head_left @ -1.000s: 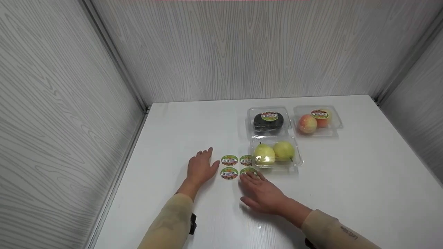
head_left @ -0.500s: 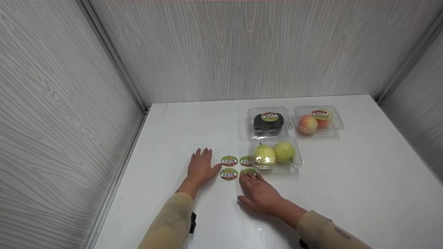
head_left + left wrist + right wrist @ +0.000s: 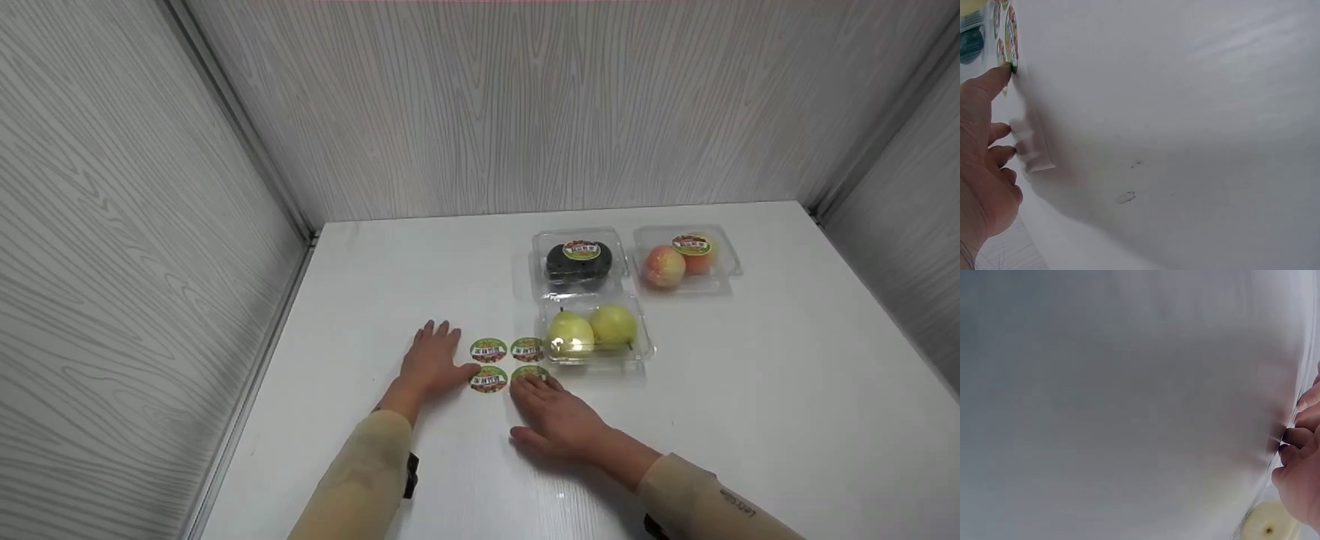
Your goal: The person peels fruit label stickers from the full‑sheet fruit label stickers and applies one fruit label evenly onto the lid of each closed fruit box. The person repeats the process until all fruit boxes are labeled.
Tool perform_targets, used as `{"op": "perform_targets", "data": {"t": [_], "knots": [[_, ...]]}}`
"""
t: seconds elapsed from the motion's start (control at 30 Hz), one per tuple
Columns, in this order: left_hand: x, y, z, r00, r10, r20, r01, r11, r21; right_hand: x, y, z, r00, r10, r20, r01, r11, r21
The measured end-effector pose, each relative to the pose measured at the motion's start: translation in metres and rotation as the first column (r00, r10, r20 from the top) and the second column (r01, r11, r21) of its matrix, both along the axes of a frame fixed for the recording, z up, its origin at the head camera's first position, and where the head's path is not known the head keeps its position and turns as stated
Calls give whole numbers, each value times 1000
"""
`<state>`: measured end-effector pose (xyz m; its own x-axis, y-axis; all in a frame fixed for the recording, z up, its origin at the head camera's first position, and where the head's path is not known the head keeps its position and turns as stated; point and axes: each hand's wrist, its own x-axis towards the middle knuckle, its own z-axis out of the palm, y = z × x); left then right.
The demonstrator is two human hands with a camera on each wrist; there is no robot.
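Observation:
Oval fruit-label stickers (image 3: 488, 350) lie in two rows on the white table, on a pale sheet whose corner (image 3: 1040, 152) shows in the left wrist view. My left hand (image 3: 432, 364) is flat beside them, fingers spread; its thumb touches the edge of the lower left sticker (image 3: 489, 381). The right hand (image 3: 561, 421) lies palm down, fingertips over the lower right sticker (image 3: 529, 372), partly hiding it. Just beyond, a clear clamshell box (image 3: 641, 349) holds two yellow-green pears (image 3: 571, 331). The pear box covers the right edge of the stickers.
Behind the pears stands a clear box (image 3: 541, 240) with dark fruit and a label (image 3: 581, 250) on its lid. To its right, another labelled box (image 3: 729, 262) holds peach-like fruit (image 3: 664, 267). Grey wood-grain panels (image 3: 480, 112) border the table at the back and sides.
My left fingers have straightened and spread, and the thumb has moved right onto the lower left sticker's edge. The right hand has stayed nearly in place. The boxes have not moved.

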<state>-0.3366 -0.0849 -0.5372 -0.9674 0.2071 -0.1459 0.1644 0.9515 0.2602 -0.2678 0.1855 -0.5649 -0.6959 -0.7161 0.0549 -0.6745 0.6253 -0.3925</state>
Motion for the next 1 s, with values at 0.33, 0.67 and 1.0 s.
{"op": "perform_targets", "data": {"t": [0.33,0.67,1.0], "knots": [[-4,2,10,1000,-18,7,18,1000,24,-3,-3,5,999,40,0,-40,999,12],[-5,3,12,999,-26,29,24,995,94,-6,-6,3,998,62,-19,-61,998,14],[-3,7,14,999,-28,20,24,987,157,-5,-5,3,997,63,-33,-63,998,6]]}}
